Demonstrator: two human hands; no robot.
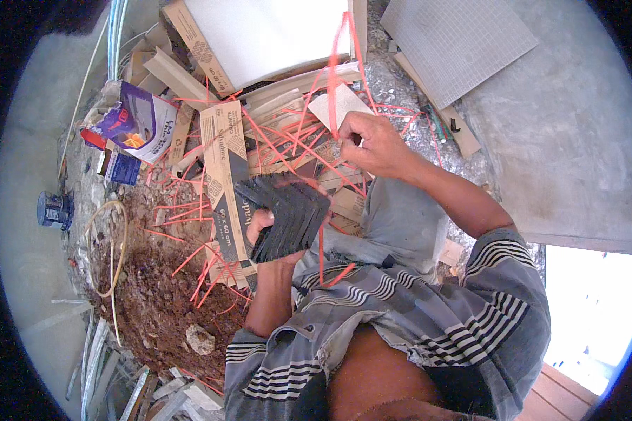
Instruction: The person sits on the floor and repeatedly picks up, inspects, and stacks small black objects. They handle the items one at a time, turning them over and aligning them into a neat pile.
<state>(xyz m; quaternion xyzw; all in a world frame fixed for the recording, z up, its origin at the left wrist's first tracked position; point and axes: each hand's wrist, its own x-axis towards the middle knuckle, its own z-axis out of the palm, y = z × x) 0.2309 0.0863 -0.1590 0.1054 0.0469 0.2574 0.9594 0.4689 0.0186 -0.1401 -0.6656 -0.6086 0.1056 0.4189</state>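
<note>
My left hand (pixel 260 224) is closed round a stack of black V-shaped corner pieces (pixel 288 217), held low in front of my body, with the thumb over its left side. Up and to the right, my right hand (pixel 378 144) is a fist gripping a thin orange-red packing strap (pixel 333 88). The strap rises from the fist, bends over near the white panel and comes back down; part of it is smeared by motion. Another length of strap (pixel 321 256) hangs below the stack, against my shirt. My left fingers are mostly hidden by the stack.
Flattened cardboard (pixel 220 140) and tangled orange straps cover the ground ahead. A white panel (pixel 274 35) stands behind; a gridded tile (pixel 460 45) lies at right. At left are a torn purple-white bag (pixel 139 125), a dark blue tub (pixel 55 210), brown soil (pixel 147 302) and a looped hose (pixel 89 245).
</note>
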